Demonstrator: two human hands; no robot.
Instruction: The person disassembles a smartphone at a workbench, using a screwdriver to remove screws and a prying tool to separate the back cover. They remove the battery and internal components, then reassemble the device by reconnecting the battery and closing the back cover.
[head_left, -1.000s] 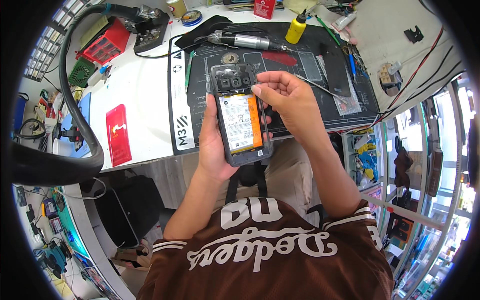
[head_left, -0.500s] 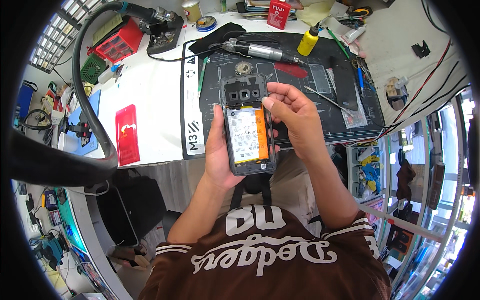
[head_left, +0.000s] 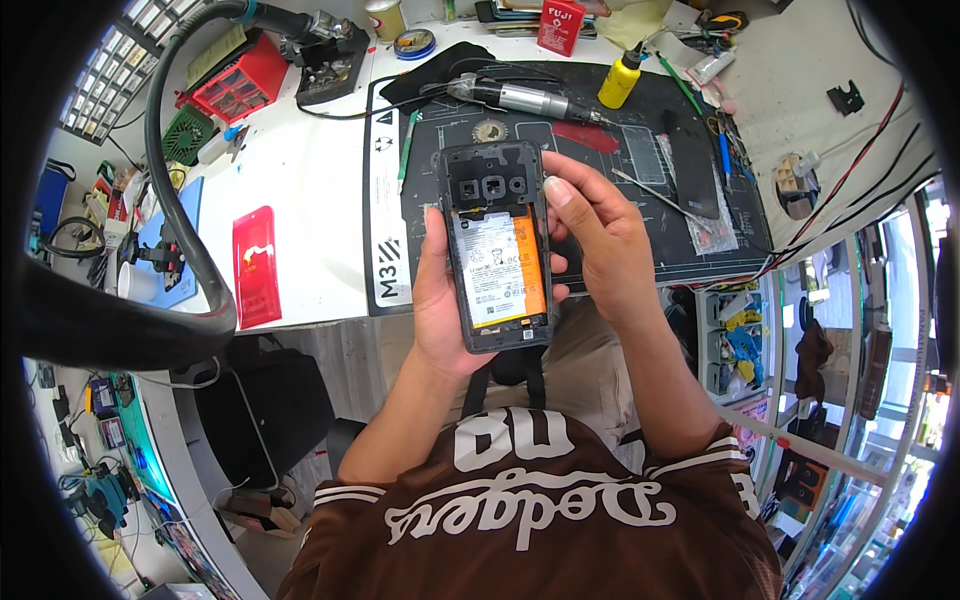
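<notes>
An opened smartphone (head_left: pixel 486 200) with its back cover off lies face-down in my left hand (head_left: pixel 440 310), whose thumb presses the left edge while fingertips curl round the right edge. Its battery (head_left: pixel 495 270), white-labelled with an orange strip, fills the middle below a black plate with three camera openings. My right hand (head_left: pixel 605 225) is closed at the phone's upper right edge, thumb and index finger pinching along the frame there. The rest of its fingers are partly hidden behind the thumb.
Beneath and beyond lies a black work mat (head_left: pixel 440 130) bearing a silver rotary tool (head_left: pixel 530 100), a yellow bottle (head_left: pixel 620 78), metal tweezers (head_left: pixel 660 198) and a dark flat panel (head_left: pixel 692 165). A red packet (head_left: pixel 257 267) and a thick black flexible arm (head_left: pixel 155 130) are at left.
The phone's frame has tilted slightly in my left hand. My right thumb and fingers have shifted a little right and down along its upper right edge.
</notes>
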